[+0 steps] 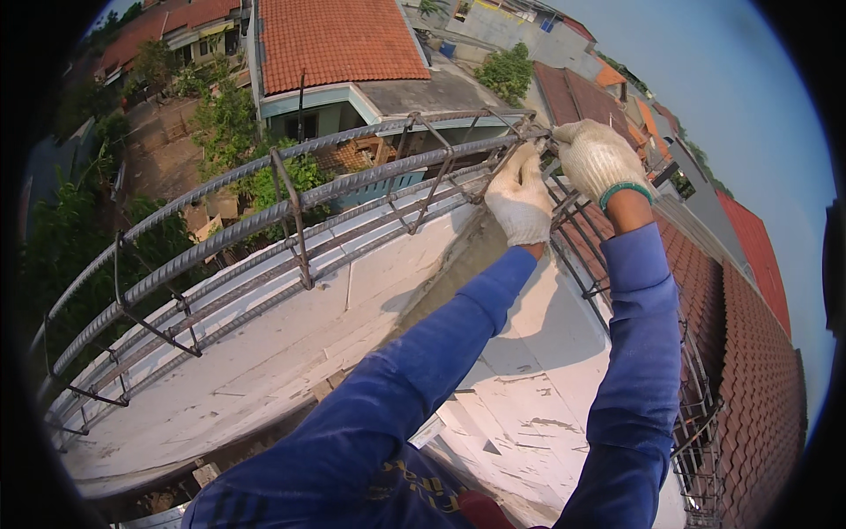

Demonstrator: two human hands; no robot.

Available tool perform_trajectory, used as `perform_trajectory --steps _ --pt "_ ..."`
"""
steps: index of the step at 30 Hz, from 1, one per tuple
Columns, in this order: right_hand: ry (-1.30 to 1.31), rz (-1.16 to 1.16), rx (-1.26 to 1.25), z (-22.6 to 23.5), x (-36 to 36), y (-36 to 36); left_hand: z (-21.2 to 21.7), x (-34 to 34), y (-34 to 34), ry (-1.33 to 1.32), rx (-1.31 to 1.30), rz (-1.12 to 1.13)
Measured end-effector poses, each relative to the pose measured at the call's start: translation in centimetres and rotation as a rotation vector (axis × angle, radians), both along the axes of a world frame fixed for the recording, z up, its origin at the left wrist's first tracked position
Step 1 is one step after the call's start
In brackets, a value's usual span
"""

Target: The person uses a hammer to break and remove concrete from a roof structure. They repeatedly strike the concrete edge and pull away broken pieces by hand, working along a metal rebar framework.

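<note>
Hands in off-white knit gloves meet at the corner of a rebar cage high above a neighbourhood of tiled roofs. The left hand (pixel 520 196) reaches up to the junction with its thumb and fingers held close together against the steel, though whether they grip a bar cannot be told from this angle. The right hand (pixel 604 160), its glove edged by a green cuff (pixel 627 194), sits just beside it on the far side of the joint, fingers curled inward; what lies inside that curl is hidden. The rebar cage (pixel 352 181), made of ribbed bars crossed by bent stirrups (pixel 300 251), sweeps from the lower left up to the corner, running along the outer edge of a white block wall (pixel 264 326). A second cage (pixel 595 289) drops away from the same corner toward the lower right. Rough grey concrete (pixel 458 264) shows beneath the left wrist, between the pale blocks. Long blue sleeves (pixel 639 326) cover both of the worker's arms. Beyond the steel stand a house with an orange tiled roof (pixel 344 44), green trees (pixel 507 75) and a brown yard (pixel 163 150); at right, a reddish-brown tiled roof (pixel 758 388) slopes under a blue sky (pixel 705 53).
</note>
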State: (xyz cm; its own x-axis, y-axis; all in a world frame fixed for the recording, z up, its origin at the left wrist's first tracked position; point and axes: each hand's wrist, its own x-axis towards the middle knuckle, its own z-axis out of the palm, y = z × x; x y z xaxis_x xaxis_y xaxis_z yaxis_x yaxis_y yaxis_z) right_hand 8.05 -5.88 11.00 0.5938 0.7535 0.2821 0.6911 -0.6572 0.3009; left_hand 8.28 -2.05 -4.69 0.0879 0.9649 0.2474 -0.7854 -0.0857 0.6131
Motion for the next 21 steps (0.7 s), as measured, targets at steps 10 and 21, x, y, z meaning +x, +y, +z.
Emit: perform_trajectory --steps 10,21 --pt "-0.039 0.012 0.023 -1.2 -0.8 -0.9 0.1 -0.4 -0.2 0.001 -0.027 -0.056" --pt "0.232 -0.009 0.653 -8.9 -2.7 -1.6 -1.4 0.6 0.5 -0.22 -0.06 -0.24"
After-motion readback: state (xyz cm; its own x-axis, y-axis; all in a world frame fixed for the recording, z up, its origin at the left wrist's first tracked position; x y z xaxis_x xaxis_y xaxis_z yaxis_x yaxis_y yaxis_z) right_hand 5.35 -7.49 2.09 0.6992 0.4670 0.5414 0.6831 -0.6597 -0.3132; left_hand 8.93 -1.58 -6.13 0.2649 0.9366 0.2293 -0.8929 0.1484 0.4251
